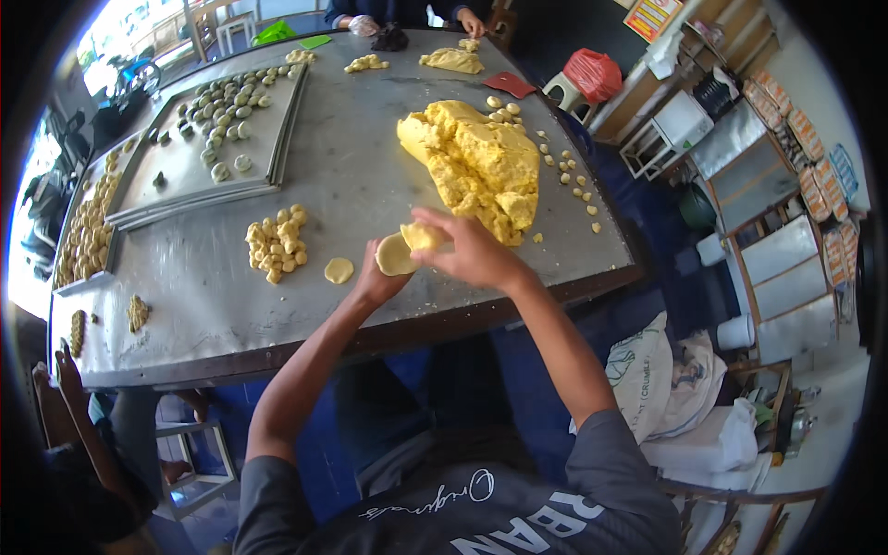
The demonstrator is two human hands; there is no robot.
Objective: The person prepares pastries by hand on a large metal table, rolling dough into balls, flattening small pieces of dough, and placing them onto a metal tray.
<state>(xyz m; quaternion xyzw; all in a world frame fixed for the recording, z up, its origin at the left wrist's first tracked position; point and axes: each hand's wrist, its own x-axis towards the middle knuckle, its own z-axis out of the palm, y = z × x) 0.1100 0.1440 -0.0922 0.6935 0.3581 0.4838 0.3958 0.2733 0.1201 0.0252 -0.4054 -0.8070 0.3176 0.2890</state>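
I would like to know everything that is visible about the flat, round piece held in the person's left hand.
The flat round piece is pale cream-yellow, thin and fairly smooth, and looks like soft dough. Its outline is roughly circular. It rests tilted on the left hand, seen against the metal tabletop. The right hand holds a yellow lump at its upper right edge; whether the lump touches it cannot be told.

Both of the person's bare forearms angle forward from bent elbows, converging close together. The left hand (379,275) is cupped, partly hidden from view; the right hand (474,248) arches beside it, fingers (431,215) curled and pointing leftward.
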